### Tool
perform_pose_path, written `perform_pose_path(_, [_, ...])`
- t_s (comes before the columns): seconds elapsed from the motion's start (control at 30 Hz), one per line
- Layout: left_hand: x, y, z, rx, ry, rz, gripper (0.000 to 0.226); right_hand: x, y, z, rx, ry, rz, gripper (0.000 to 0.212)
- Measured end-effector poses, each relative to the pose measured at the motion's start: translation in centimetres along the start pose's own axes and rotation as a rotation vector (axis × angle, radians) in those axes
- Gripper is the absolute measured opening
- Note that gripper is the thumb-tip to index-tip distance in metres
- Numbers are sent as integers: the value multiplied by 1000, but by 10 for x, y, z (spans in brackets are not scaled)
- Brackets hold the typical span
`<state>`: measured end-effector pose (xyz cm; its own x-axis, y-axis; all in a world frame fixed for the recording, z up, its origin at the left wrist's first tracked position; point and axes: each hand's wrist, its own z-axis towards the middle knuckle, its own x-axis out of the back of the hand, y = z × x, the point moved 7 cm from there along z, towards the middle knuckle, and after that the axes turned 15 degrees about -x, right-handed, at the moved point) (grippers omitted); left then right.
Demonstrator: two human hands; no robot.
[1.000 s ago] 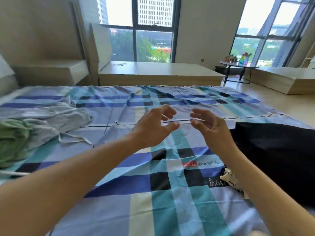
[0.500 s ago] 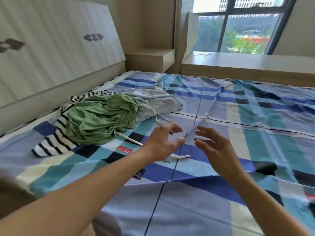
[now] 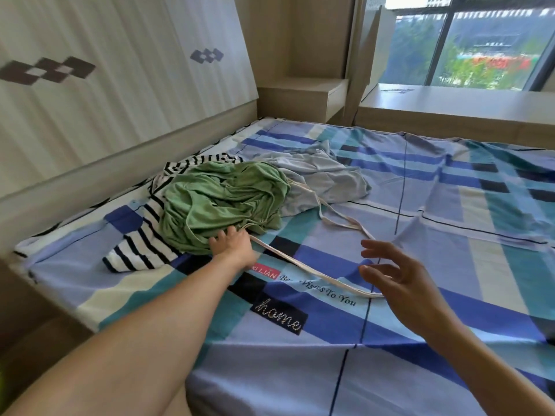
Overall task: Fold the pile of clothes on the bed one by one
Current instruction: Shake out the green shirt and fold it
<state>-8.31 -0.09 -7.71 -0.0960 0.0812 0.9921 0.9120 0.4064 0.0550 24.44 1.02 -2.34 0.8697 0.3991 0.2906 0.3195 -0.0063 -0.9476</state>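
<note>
A pile of clothes lies at the head end of the bed [image 3: 450, 265], which has a blue and teal plaid sheet. A crumpled green garment [image 3: 222, 202] sits on top of a black-and-white striped one [image 3: 141, 244]. A light grey garment [image 3: 318, 178] lies beside them, and its long white drawstring [image 3: 315, 273] trails toward me across the sheet. My left hand [image 3: 232, 244] is stretched out, its fingers touching the near edge of the green garment. My right hand [image 3: 399, 283] hovers open above the sheet near the drawstring's end, holding nothing.
A pale headboard [image 3: 120, 85] with dark diamond marks runs along the left. A wooden bedside shelf [image 3: 303, 94] stands in the corner. A low wooden platform [image 3: 450, 106] lies beyond the bed under the window [image 3: 480, 46].
My view has turned further toward the pile. My left hand has reached forward from mid-air to the green garment. My right hand stays open above the sheet.
</note>
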Motion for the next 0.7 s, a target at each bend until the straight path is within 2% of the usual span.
perform_pose_path(0.1, [10, -2, 2, -10, 100, -60, 42, -7, 5, 0, -22, -17, -38, 45])
perform_pose_path(0.23, [23, 7, -3, -46, 213, -361, 13, -9, 4, -5, -49, -16, -78, 45])
perform_pose_path(0.27, [31, 21, -7, -102, 235, -452, 10, -9, 1, -8, -51, -22, -57, 56])
perform_pose_path(0.3, [42, 40, -13, -182, 257, -533, 10, -9, -1, -10, -78, -26, -7, 77])
perform_pose_path(0.33, [56, 63, -21, -279, 277, -597, 11, -8, -1, -11, -137, -42, 87, 96])
perform_pose_path(0.37, [69, 90, -34, -385, 285, -639, 13, -8, 3, -12, -223, -67, 194, 107])
perform_pose_path(0.4, [81, 118, -49, -498, 274, -667, 14, -8, 8, -15, -335, -115, 297, 108])
perform_pose_path(0.47, [98, 172, -92, -725, 212, -722, 15, -10, 12, -26, -504, -232, 462, 86])
perform_pose_path(0.53, [104, 217, -142, -953, 105, -770, 15, -2, 9, -38, -531, -299, 597, 65])
perform_pose_path(0.6, [99, 252, -187, -1154, -21, -735, 17, 17, 8, -50, -495, -291, 683, 46])
perform_pose_path(0.63, [93, 264, -204, -1220, -79, -702, 17, 26, 7, -56, -469, -310, 694, 44])
perform_pose_path(0.7, [81, 282, -227, -1297, -177, -664, 15, 44, 12, -71, -442, -333, 584, 64])
